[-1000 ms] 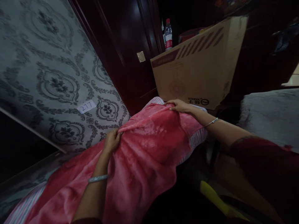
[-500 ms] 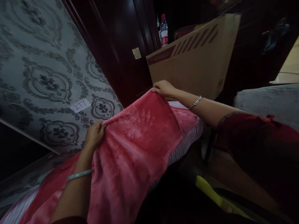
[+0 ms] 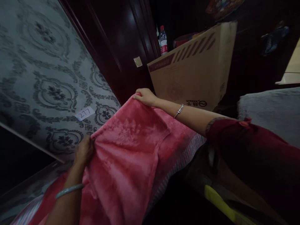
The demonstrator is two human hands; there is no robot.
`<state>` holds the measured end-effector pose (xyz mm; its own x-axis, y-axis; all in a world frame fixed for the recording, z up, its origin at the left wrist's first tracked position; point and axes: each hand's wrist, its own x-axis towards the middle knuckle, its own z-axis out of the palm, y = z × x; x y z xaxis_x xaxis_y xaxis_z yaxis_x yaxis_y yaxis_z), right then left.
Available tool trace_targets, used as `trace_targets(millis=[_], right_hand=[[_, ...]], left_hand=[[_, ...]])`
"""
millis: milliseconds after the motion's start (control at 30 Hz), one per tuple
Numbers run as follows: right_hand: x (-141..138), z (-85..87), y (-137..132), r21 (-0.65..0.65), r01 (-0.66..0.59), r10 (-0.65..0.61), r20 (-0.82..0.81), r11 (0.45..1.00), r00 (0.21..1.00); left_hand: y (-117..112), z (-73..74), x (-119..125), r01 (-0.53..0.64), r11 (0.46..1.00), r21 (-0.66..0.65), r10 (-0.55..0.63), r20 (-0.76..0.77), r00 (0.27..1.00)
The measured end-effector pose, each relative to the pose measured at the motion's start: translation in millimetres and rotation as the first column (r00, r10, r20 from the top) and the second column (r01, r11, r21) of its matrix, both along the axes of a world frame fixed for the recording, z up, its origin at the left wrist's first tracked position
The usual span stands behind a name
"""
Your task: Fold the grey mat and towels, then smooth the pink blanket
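A fuzzy pink-red blanket (image 3: 131, 137) is stretched between my two hands along its upper edge. My left hand (image 3: 83, 151), with a pale green bangle on the forearm, is closed on the blanket's left part of that edge. At the upper corner, my right hand (image 3: 145, 97) pinches the blanket between thumb and fingers; a silver bracelet circles that wrist. More of the blanket lies below and to the right, over a striped cloth (image 3: 191, 148) whose border shows beneath it. What supports the cloth is mostly hidden.
A large cardboard box (image 3: 192, 72) leans at the back, with a bottle with a red cap (image 3: 163, 40) behind it. Patterned wallpaper (image 3: 56, 93) with a paper marked 277 (image 3: 84, 113) is on the left. A grey padded seat (image 3: 269, 106) stands right; something yellow (image 3: 219, 201) lies low.
Both hands have moved left with the blanket's edge, still gripping it. More of the blanket now shows spread under my right forearm. The camera view has shifted slightly.
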<state>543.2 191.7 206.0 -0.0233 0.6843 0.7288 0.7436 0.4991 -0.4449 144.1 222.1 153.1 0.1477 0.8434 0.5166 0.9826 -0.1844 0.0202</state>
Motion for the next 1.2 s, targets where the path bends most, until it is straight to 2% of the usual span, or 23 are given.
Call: trace_targets(millis=[100,200,267,333,400,467,500,567,633,733,767,833,867,933,1000,1100,1200], right_hand=[[-22.9,-11.2,-3.0,-0.005,-0.092,0.092,0.029,0.996,0.995],[-46.5,-14.7,-7.6,-0.04,-0.163,0.166,0.103,0.986,0.981],[-61.9,-14.5,-11.6,-0.069,-0.185,0.194,0.146,0.98,0.97],[-76.1,-14.4,-16.5,-0.093,-0.196,0.21,0.177,0.976,0.961],[-87.7,-15.3,-21.9,-0.106,-0.21,0.227,0.185,0.972,0.956],[-94.7,-16.8,-26.8,-0.102,-0.242,0.256,0.165,0.965,0.953],[-95.8,-17.8,-28.7,-0.097,-0.266,0.278,0.142,0.959,0.95],[-91.1,-21.9,-31.2,-0.097,-0.338,0.343,0.052,0.936,0.938],[-75.7,-31.8,-32.0,-0.168,-0.435,0.421,-0.113,0.885,0.9],[-32.4,-67.3,-31.8,-0.343,-0.526,0.406,-0.365,0.778,0.838],[-14.5,-85.5,-32.0,-0.378,-0.512,0.366,-0.394,0.771,0.843],[21.2,-129.6,-34.2,-0.372,-0.392,0.265,-0.348,0.841,0.899],[37.0,-153.5,-36.3,-0.377,-0.348,0.247,-0.291,0.859,0.924],[60.7,-199.6,-42.5,-0.399,-0.291,0.237,-0.18,0.87,0.955],[71.9,-237.2,-49.7,-0.403,-0.231,0.231,-0.049,0.886,0.972],[71.0,-271.1,-55.8,-0.39,-0.144,0.191,0.086,0.91,0.978],[64.4,-283.8,-52.3,-0.37,-0.055,0.091,0.081,0.927,0.993]], left_hand=[[13.8,-17.0,-21.2,-0.031,0.998,-0.049,0.034,0.066,0.997],[15.4,-20.7,-22.7,0.065,0.998,-0.01,-0.064,0.095,0.993],[3.4,-15.7,-4.5,0.232,0.971,0.058,-0.238,0.131,0.962],[-16.4,-7.6,26.9,0.438,0.893,0.107,-0.451,0.19,0.872],[-36.1,0.2,62.7,0.549,0.822,0.155,-0.57,0.238,0.786],[-48.4,5.1,92.3,0.598,0.782,0.176,-0.622,0.275,0.733],[-51.2,6.1,102.5,0.601,0.78,0.172,-0.623,0.303,0.722],[-51.7,5.5,113.7,0.576,0.805,0.145,-0.586,0.346,0.732],[-50.4,3.3,116.0,0.533,0.837,0.122,-0.538,0.353,0.765],[-53.3,1.9,113.9,0.51,0.853,0.107,-0.514,0.34,0.788],[-55.6,2.4,113.3,0.512,0.853,0.1,-0.513,0.339,0.788],[-60.0,4.3,112.9,0.518,0.851,0.086,-0.514,0.337,0.789],[-61.4,5.3,113.0,0.52,0.85,0.082,-0.515,0.333,0.79],[-61.9,7.2,113.6,0.523,0.848,0.085,-0.521,0.317,0.793],[-60.3,8.0,114.4,0.531,0.842,0.095,-0.533,0.297,0.792],[-59.0,7.8,115.9,0.561,0.825,0.072,-0.55,0.332,0.766],[-62.0,8.5,117.9,0.596,0.803,0.005,-0.538,0.434,0.723]])
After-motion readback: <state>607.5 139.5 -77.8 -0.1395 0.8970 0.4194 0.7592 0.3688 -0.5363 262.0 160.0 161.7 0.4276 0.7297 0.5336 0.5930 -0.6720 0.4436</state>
